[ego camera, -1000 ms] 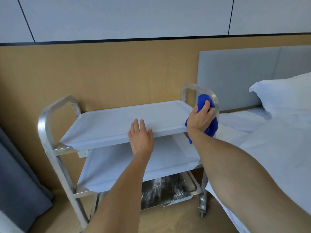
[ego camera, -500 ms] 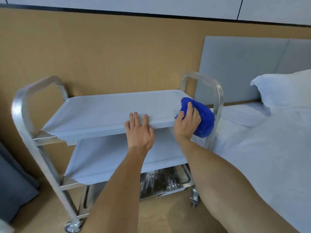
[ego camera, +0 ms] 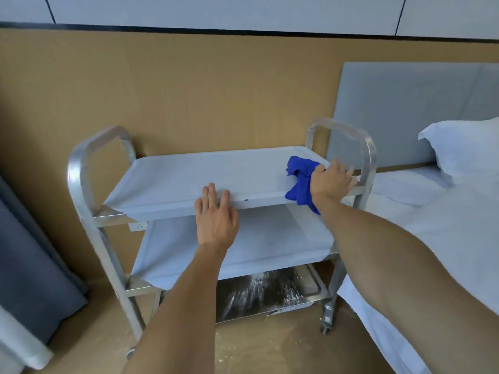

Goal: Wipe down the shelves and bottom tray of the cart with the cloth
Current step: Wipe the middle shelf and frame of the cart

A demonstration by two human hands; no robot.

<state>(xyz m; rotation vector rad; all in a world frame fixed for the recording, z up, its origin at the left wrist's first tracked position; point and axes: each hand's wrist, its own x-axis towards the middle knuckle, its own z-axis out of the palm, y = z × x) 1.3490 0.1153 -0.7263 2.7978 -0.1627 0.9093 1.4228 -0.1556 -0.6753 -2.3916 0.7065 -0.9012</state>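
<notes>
A metal cart [ego camera: 81, 168] with two pale shelves stands against the wooden wall. My right hand [ego camera: 330, 179] holds a blue cloth [ego camera: 299, 176] against the right end of the top shelf [ego camera: 194, 174], and part of the cloth hangs over the front edge. My left hand [ego camera: 216, 214] rests flat with straight fingers on the top shelf's front edge, near the middle. Below lie the middle shelf [ego camera: 270, 238] and the steel bottom tray [ego camera: 270, 292], which is streaked with white powder.
A bed [ego camera: 445, 238] with a white sheet and pillow [ego camera: 464, 147] stands right beside the cart's right side, under a grey headboard [ego camera: 405, 103]. A dark grey cushion [ego camera: 32, 265] sits at the left. White specks dot the wooden floor [ego camera: 270, 352].
My right hand has carried the cloth from the right handle and front corner onto the right end of the top shelf. My left hand stays on the front edge. The view has shifted.
</notes>
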